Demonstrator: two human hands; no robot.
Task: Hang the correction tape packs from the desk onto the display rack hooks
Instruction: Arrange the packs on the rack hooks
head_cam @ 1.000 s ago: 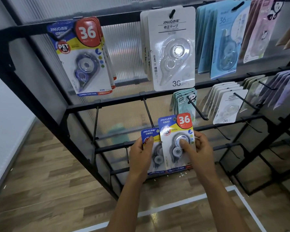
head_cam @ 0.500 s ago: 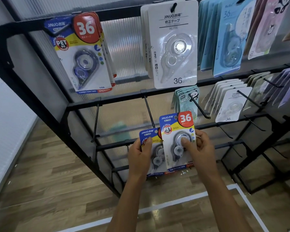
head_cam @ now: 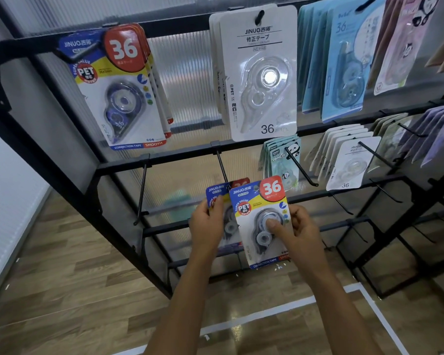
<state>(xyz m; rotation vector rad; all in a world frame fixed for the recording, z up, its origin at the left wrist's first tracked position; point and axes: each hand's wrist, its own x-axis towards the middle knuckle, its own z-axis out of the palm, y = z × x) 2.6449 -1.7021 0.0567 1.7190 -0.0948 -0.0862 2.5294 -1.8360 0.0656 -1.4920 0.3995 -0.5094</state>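
Two blue-yellow-red correction tape packs are held in front of the black display rack [head_cam: 164, 157]. My right hand [head_cam: 296, 234] pinches the front pack [head_cam: 260, 201], thumb on its blister. My left hand [head_cam: 207, 226] grips the rear pack [head_cam: 217, 192], mostly hidden behind the front one. Both packs sit just below an empty black hook [head_cam: 222, 167] on the second rail. A matching bunch of packs [head_cam: 118, 90] hangs at the upper left.
White packs [head_cam: 262, 73] hang at top centre, blue and pink packs [head_cam: 344, 60] to the right. Panda packs [head_cam: 282, 160] and more white packs [head_cam: 349, 162] hang on the second rail. Another bare hook [head_cam: 141, 193] sticks out at the left. Wooden floor with white tape lies below.
Both hands have lifted the two packs a little higher, towards the empty hook on the second rail. The front pack now overlaps the rear pack more.
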